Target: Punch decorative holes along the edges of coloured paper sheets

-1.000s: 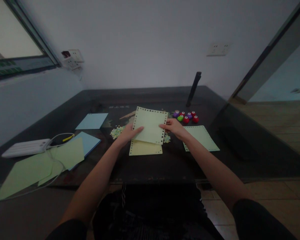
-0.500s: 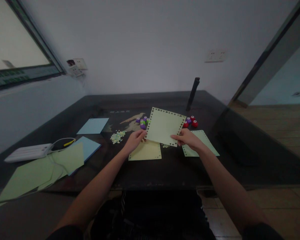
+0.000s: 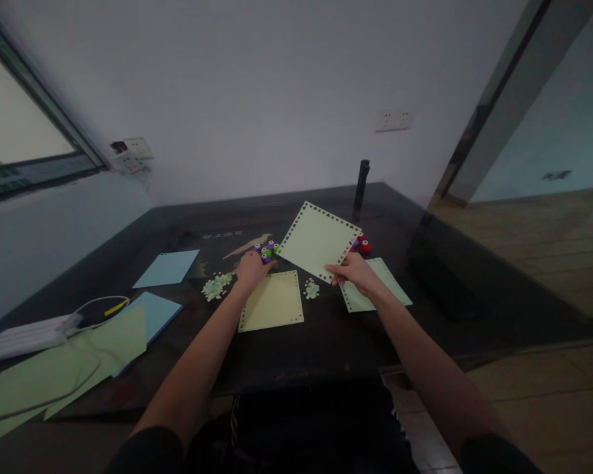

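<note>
In my right hand (image 3: 353, 271) is a pale green sheet of paper (image 3: 321, 242), pinched at its lower right corner and tilted above the table. Small shaped holes run along its edges. My left hand (image 3: 251, 271) is off the paper, its thumb stretched out, right at a cluster of purple and green craft punches (image 3: 267, 251). The other left fingers are mostly hidden. A yellowish sheet with punched edges (image 3: 271, 301) lies between my forearms. Another pale green punched sheet (image 3: 378, 284) lies under my right hand. Red craft punches (image 3: 364, 246) stand behind the raised sheet.
Punched paper bits lie in a larger pile (image 3: 216, 286) and a smaller pile (image 3: 311, 288). Blue sheets (image 3: 167, 268), green sheets (image 3: 79, 355) and a white power strip (image 3: 29, 336) with its cable are at left. A black upright object (image 3: 360, 191) stands at the back.
My left hand has let go of the green sheet and moved left to the purple and green punches. My right hand still holds the sheet, now turned more. The view has shifted.
</note>
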{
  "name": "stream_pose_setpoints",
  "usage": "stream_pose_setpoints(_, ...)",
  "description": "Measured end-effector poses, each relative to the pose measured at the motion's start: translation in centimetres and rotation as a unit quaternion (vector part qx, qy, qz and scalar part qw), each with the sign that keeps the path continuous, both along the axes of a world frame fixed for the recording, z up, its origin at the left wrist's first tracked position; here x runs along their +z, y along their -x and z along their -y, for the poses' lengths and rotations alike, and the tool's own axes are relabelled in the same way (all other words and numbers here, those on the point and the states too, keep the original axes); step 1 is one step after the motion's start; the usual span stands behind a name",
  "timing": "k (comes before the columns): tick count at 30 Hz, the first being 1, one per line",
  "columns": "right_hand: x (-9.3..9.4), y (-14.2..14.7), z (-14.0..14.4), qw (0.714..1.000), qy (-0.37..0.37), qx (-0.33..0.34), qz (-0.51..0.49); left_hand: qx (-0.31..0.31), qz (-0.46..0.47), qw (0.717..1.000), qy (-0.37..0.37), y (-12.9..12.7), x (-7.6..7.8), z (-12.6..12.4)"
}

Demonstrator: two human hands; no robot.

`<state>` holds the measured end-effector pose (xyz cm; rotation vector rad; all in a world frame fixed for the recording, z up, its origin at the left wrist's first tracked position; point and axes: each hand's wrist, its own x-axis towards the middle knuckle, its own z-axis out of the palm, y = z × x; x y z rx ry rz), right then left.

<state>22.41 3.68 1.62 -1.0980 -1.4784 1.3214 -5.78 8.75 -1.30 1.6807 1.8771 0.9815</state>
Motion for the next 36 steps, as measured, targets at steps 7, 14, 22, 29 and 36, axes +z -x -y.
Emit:
stream_pose_setpoints(7,0.1,0.0,0.1,1.0,0.006,0.005,-0.002,0.039,-0.064,0.996,-0.039,0.0,0.5,0.9)
stream_pose_setpoints(14,0.3,0.3,0.3,0.998,0.048,0.008,-0.046,-0.047,-0.016,0.994,-0.102,-1.9,2.6,3.3)
stream_pose_setpoints(22,0.7,0.4,0.6,0.989,0.115,-0.013,-0.091,-0.196,0.447,0.867,0.105,-7.8,1.1,7.0)
stream_pose_setpoints(29,0.4,0.3,0.5,0.992,0.096,-0.005,-0.08,-0.204,0.483,0.844,0.113,-8.5,1.3,8.1)
stream_pose_setpoints(36,-0.2,1.1,0.3,0.995,0.002,-0.065,-0.075,-0.194,0.514,0.828,0.108,-9.0,0.9,8.1)
